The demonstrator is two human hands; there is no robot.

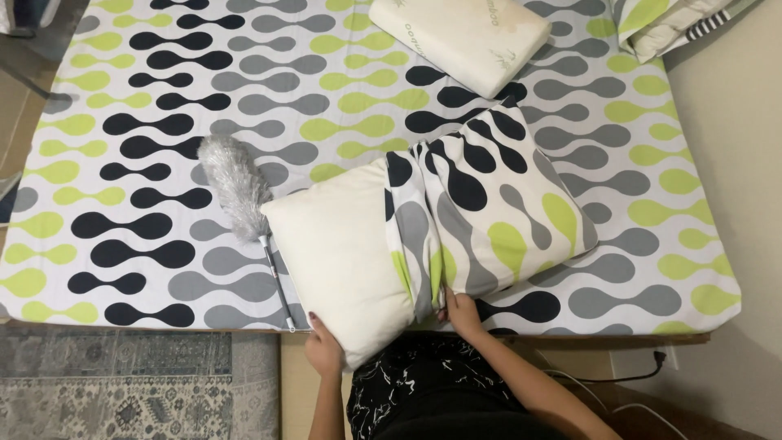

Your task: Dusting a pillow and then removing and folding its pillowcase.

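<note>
A cream pillow [338,248] lies at the near edge of the bed, its far half inside a pillowcase [497,204] patterned in black, grey and green. My left hand [323,350] grips the bare near corner of the pillow. My right hand [461,314] pinches the bunched open edge of the pillowcase, where the fabric is gathered in folds around the pillow's middle.
The bed sheet [122,122] has the same pattern. A grey fluffy duster [236,195] lies left of the pillow, handle pointing at me. A cream foam pillow [460,37] and another covered pillow [664,20] sit at the far side. A rug [122,383] and a cable [643,379] are on the floor.
</note>
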